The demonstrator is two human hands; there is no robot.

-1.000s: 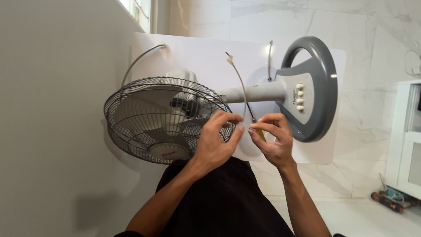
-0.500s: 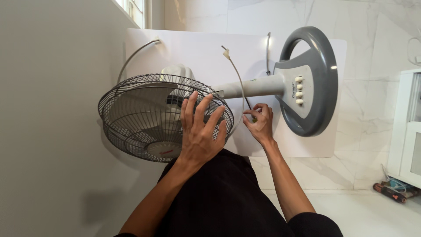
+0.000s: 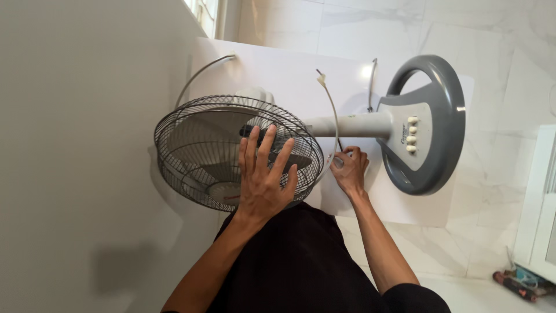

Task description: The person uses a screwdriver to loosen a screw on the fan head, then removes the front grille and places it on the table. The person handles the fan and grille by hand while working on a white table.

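Taking the fan's wire grille (image 3: 191, 150) as the landmark, the scene runs like this: a plain grey wall fills everything to the grille's left, and the dark round cage lies on its side on a white board (image 3: 278, 69), with pale blades visible through the wires. The left hand (image 3: 263, 179) lies flat against the grille's right half, fingers spread and open, pressing on the wires rather than clasping them. Just right of the grille's rim a thin curved band (image 3: 331, 107) arcs up and away, ending in a small pale clip above. At the lower end of that band, right beside the rim, the right hand (image 3: 349, 171) is curled closed, its fingertips pinched around something small; what it pinches is too hidden to name. The right hand is therefore the nearer one to the band's end, while the left steadies the cage. Further right of the grille, the pale stem (image 3: 347, 124) runs lengthwise across to the grey ring-shaped base (image 3: 446, 133) with its row of white buttons. Beyond that lies marble floor and a white cabinet (image 3: 541, 197) at the far right edge.
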